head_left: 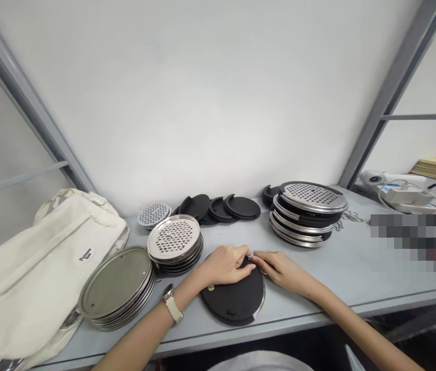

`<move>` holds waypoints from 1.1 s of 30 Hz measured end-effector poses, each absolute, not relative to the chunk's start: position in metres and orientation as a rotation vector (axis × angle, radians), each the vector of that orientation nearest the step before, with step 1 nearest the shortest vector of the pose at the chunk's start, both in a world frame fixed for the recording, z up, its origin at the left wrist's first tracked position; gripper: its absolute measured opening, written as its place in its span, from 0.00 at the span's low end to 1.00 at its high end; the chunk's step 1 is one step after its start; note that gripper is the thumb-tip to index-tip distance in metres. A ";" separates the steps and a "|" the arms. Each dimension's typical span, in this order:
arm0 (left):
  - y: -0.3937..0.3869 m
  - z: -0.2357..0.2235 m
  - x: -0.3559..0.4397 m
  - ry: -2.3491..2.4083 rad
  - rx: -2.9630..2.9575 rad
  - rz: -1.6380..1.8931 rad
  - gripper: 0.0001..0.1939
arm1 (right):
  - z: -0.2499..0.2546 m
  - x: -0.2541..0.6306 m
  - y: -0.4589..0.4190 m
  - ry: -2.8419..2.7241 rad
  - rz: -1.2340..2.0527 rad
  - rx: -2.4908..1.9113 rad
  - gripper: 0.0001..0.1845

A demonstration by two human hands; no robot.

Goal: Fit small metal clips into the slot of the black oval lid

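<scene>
Head view looks down on the left hand [223, 265] cupped over the upper edge of a black disc [233, 304] with a thin steel rim, which lies flat on the counter [356, 270] directly beneath it. The right hand's [285, 270] grip is closed, its fingertips [255, 257] pinched against a small silver piece [249, 256] at the disc's top edge, touching the left fingers there. A wristwatch [171, 304] with a cream strap sits on the left wrist. Just left of the hands stand a stack of plain steel discs [115, 283] and a stack of perforated steel plates [174, 242], with a cream canvas bag [44, 263] beyond them. To the right rises a taller stack of steel-and-black discs [310, 198]. Farther back lie a small perforated plate [154, 214] and a row of notched black discs [241, 208], against a white wall [218, 103].
</scene>
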State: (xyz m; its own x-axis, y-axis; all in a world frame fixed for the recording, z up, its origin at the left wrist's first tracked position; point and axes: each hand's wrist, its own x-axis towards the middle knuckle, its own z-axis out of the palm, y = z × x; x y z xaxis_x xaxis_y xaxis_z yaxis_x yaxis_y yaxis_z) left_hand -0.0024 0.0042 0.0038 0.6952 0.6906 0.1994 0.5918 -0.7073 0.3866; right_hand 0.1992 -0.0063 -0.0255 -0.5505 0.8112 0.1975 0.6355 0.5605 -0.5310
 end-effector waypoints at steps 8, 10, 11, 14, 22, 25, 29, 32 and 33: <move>0.005 0.003 -0.002 1.009 2.607 0.480 0.11 | -0.026 0.199 -0.005 -2.342 0.603 -1.204 0.21; 0.005 0.003 -0.002 1.006 2.610 0.480 0.11 | -0.026 0.200 -0.005 -2.323 0.616 -1.210 0.21; 0.005 0.003 -0.003 1.005 2.612 0.479 0.11 | -0.026 0.200 -0.005 -2.317 0.621 -1.214 0.21; 0.004 0.003 -0.002 1.011 2.614 0.469 0.11 | -0.026 0.200 -0.005 -2.300 0.638 -1.220 0.21; 0.004 0.005 -0.001 1.049 2.615 0.424 0.09 | -0.028 0.201 -0.003 -2.271 0.695 -1.203 0.23; 0.004 0.005 -0.002 1.041 2.612 0.429 0.09 | -0.028 0.202 -0.002 -2.272 0.710 -1.196 0.23; 0.005 0.003 -0.002 1.038 2.613 0.449 0.09 | -0.026 0.202 -0.001 -2.283 0.750 -1.183 0.23; 0.005 0.002 -0.001 1.030 2.619 0.452 0.09 | -0.023 0.203 -0.001 -2.288 0.784 -1.169 0.23; 0.005 0.002 -0.001 1.028 2.621 0.451 0.09 | -0.022 0.203 -0.001 -2.287 0.791 -1.167 0.23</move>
State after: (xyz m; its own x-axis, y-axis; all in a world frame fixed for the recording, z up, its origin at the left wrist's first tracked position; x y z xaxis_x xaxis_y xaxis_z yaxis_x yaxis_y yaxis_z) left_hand -0.0012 0.0054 0.0023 0.6964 0.6944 0.1814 0.6039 -0.7036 0.3746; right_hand 0.2029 -0.0013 -0.0222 -0.5400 0.8313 0.1317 0.5722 0.4774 -0.6668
